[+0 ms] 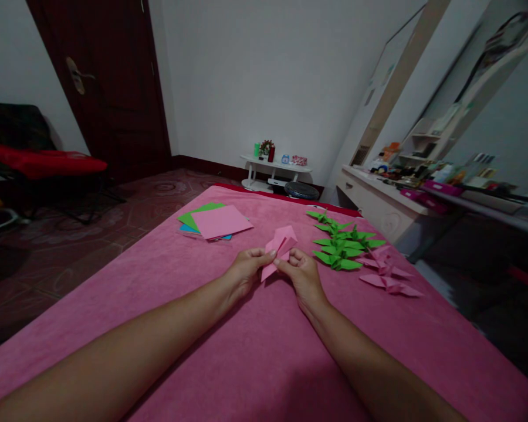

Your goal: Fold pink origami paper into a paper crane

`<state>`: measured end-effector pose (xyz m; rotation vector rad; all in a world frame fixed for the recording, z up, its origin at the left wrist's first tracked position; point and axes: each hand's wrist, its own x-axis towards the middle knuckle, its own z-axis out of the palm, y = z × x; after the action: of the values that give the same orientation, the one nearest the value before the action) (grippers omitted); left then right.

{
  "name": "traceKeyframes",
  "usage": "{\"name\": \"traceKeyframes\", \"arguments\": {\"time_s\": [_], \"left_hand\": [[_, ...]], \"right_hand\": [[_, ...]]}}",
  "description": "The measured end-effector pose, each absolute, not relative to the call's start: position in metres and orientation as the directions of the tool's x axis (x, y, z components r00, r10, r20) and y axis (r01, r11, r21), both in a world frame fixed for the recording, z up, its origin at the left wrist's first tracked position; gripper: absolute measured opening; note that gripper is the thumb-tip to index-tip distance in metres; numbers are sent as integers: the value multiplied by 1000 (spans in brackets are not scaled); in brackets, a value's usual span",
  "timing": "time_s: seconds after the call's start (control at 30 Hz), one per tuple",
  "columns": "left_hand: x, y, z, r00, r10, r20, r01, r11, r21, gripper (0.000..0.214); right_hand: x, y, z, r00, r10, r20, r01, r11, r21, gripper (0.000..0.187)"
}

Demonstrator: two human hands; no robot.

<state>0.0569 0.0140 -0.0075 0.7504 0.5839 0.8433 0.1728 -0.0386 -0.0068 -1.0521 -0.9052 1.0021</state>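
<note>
A partly folded sheet of pink origami paper [283, 240] is held just above the pink cloth [193, 351]. My left hand [249, 267] pinches its left side, thumb on top. On the other side, my right hand [303, 274] grips it between thumb and fingers, both thumbs close together near the middle fold. Several green paper cranes [338, 246] stand in rows to the right of my hands. Closer to me than those sit a few pink paper cranes [389, 284]. Left of my hands lies a stack of square paper, with a pink sheet [222, 221] on top and green and blue edges showing.
A dressing table [378, 199] crowded with bottles and boxes stands on the right. Against the far wall is a low white stand [275, 164] with small items, a dark round stool [301, 190] beside it. A folding chair with red fabric [48, 161] and a door [110, 88] are on the left.
</note>
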Motion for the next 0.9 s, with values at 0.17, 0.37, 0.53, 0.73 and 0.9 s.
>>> {"name": "traceKeyframes", "arguments": {"time_s": [0.17,0.37,0.53,0.73,0.9], "left_hand": [[57,14,-7,547,827,-131,-473,434,766,25],[50,17,-5,645,754,-124,-402,472,785,31],[49,20,-8,668,734,-122,-385,482,787,29],[54,15,-8,605,787,-120,-424,446,788,26],[55,12,-8,581,806,-115,-429,423,798,31]], "right_hand": [[171,-40,-6,298,944,143,-220,214,-952,29],[172,-42,-2,312,942,124,-213,197,-957,24],[173,-42,-2,322,942,93,-232,174,-957,23],[170,-43,1,334,936,108,-225,191,-955,22],[171,-43,0,330,940,90,-227,171,-959,22]]}}
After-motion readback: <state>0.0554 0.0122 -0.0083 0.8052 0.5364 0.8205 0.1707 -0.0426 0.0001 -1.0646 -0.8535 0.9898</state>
